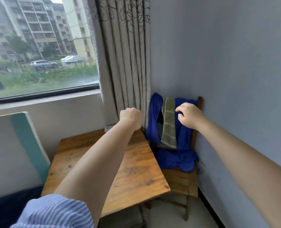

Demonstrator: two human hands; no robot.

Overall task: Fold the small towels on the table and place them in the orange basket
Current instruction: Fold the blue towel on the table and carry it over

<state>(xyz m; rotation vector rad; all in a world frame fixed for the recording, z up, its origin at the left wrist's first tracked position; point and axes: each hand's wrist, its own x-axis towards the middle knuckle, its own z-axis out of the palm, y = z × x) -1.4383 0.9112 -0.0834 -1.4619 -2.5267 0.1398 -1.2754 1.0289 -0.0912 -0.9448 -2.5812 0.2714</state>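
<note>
A brown wooden table (136, 170) fills the middle of the frame. Right of it, bright blue cloth (182, 155) hangs over a brown wooden chair (181, 183), with an olive green towel with pale stripes (169, 124) on top. The cream curtain with black leaf drawings (125, 46) hangs above. At the lower left is a blue and white striped sleeve (54, 213). The wall (235, 63) is pale blue-grey.

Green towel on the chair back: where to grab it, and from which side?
Pinch the green towel at its top fold, where it drapes over the chair back, coming from above and in front with the right hand beside it. It hangs as a narrow strip over blue cloth, so lifting upward should free it.
</note>
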